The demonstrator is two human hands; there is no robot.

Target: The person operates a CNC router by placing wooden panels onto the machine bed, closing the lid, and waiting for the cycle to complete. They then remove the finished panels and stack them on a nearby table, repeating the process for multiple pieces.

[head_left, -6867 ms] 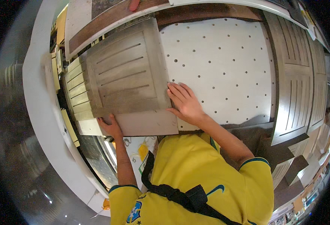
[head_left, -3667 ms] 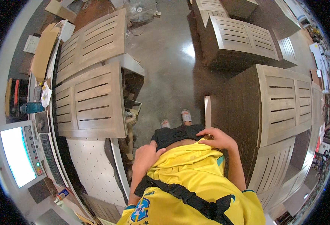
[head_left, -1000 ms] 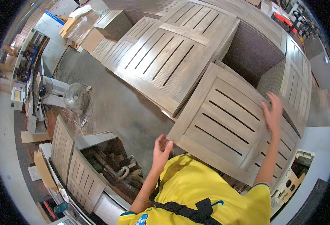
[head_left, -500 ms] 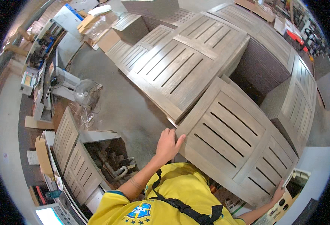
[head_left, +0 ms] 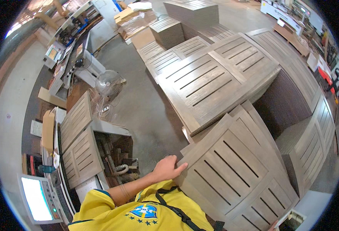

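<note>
A grey-brown slatted wooden panel (head_left: 260, 169) with long dark slots is tilted in front of me. At its near left corner, my left hand (head_left: 167, 168) is closed on the edge, thumb on top and fingers underneath. What seems to be a sliver of my right hand (head_left: 280, 220) shows by the panel's lower right edge; its fingers are hidden. Under and behind the held panel lies another panel (head_left: 254, 121), partly covered. Just beyond stands a tall stack of similar panels (head_left: 211, 82).
More panel stacks stand at the right (head_left: 310, 140) and far back (head_left: 192, 13). To my left, two panels (head_left: 81, 158) lie on a machine beside a lit monitor (head_left: 36, 198). A fan (head_left: 108, 80) and a power strip (head_left: 106, 109) with loose cables are on the floor (head_left: 146, 123).
The held panel has come nearer and lower, uncovering part of the panel beneath. My left hand moved down with it, and my right hand has almost left the picture. The view has shifted.
</note>
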